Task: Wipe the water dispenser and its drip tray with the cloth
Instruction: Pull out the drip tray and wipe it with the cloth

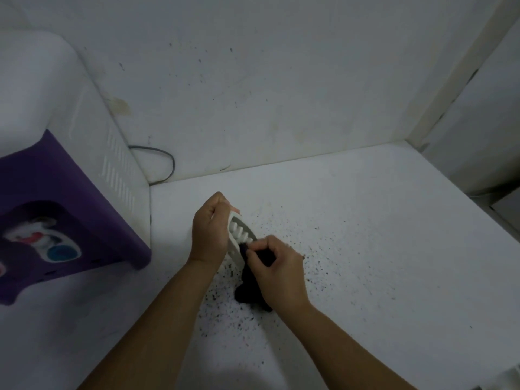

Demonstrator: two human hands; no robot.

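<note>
My left hand point(209, 230) grips a white slotted drip tray point(239, 239), held tilted on edge above the white floor. My right hand point(277, 267) pinches a dark cloth point(249, 288) and presses part of it against the tray's slots; the rest of the cloth hangs down below the hand. The water dispenser point(70, 153) stands at the left, white with a purple front panel point(56, 215) that has a recess with taps.
Dark specks lie scattered on the white floor point(365, 249) around and under my hands. A grey cable point(166, 161) loops behind the dispenser against the stained white wall. A white wall or door edge point(478, 122) rises at the right.
</note>
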